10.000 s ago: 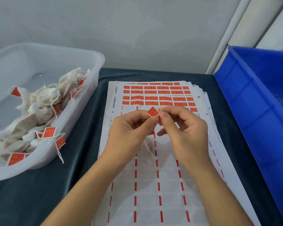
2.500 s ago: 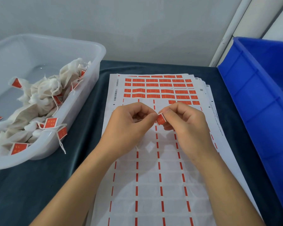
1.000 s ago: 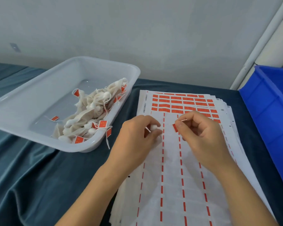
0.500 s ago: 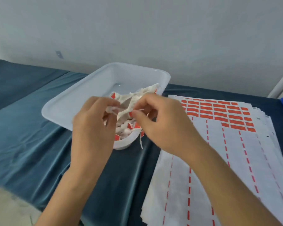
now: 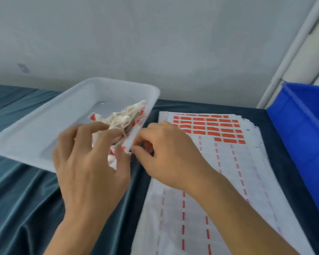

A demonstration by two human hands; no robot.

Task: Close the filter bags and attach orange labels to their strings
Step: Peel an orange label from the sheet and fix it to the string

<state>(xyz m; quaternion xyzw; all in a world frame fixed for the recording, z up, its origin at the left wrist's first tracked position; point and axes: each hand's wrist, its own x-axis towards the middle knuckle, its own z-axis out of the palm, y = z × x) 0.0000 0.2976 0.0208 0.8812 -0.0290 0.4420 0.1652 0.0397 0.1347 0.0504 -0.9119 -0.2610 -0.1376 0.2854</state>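
Left hand (image 5: pixel 88 162) hides filter bags (image 5: pixel 123 118) in tray (image 5: pixel 44 122); grip blurred.

A table (image 5: pixel 26 199) draped in teal cloth carries a white tub (image 5: pixel 35 129), a stack of label sheets (image 5: pixel 191 208), and a blue bin (image 5: pixel 302 135).

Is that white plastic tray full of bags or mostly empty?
Partly filled. The white plastic tray holds a heap of white filter bags with orange labels at its right end only; its left floor lies bare.
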